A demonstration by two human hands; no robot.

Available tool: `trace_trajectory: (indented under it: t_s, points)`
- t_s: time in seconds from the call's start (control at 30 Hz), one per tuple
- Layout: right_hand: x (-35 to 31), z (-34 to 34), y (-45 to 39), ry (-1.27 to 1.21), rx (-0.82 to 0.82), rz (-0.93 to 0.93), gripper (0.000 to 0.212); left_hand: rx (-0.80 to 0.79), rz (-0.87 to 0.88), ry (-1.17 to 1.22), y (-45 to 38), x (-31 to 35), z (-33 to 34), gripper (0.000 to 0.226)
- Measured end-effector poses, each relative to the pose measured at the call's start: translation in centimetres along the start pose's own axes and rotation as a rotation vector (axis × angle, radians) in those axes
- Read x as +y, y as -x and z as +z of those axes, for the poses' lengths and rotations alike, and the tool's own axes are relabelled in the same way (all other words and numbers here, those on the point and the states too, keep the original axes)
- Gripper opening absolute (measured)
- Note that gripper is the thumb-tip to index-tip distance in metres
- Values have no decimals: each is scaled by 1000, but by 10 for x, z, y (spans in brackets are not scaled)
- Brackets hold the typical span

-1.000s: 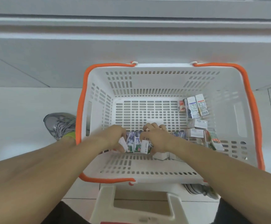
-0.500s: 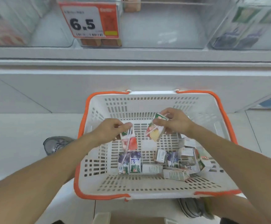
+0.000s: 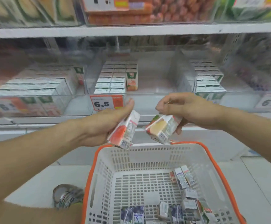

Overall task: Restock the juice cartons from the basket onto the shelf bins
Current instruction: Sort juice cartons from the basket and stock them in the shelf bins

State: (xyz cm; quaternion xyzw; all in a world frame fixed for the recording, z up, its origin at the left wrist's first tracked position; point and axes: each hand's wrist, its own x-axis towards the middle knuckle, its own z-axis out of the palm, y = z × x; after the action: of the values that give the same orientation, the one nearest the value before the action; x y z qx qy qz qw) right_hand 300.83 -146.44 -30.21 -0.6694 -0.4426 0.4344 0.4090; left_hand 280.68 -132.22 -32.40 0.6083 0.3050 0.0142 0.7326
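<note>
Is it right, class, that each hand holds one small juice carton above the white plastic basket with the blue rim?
Not quite: the head view shows the white plastic basket has an orange rim, not blue. Each hand, left hand and right hand, does hold one small juice carton above it.

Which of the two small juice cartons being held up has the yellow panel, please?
The carton in the right hand: the yellow-panelled juice carton. The left hand holds a red-and-white juice carton with no yellow showing.

White shelf (image 3: 147, 30) — clear bins (image 3: 155, 101) of juice cartons (image 3: 110, 80); white-and-orange basket (image 3: 147, 159) below.
</note>
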Motion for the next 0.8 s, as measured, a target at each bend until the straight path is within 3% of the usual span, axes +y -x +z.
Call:
trace_trajectory:
  t_s: [0.13, 0.3, 0.37, 0.53, 0.6, 0.8]
  points:
    - [12, 11, 14, -249, 45, 48, 50, 70, 130, -31, 3, -3, 4, 50]
    - [14, 9, 7, -547, 151, 76, 43, 181, 188, -34, -3, 8, 11, 65]
    - [12, 11, 4, -578, 139, 76, 44, 147, 156, -10, -5, 9, 12, 60]
    - [5, 7, 2, -759, -58, -45, 76, 145, 189, 135, -8, 17, 5, 43]
    - [-2, 3, -2, -634, -39, -112, 67, 182, 205, 209, -8, 22, -1, 47]
    - [-40, 4, -42, 41, 335, -420, 38, 213, 236, 336, -5, 32, -18, 54]
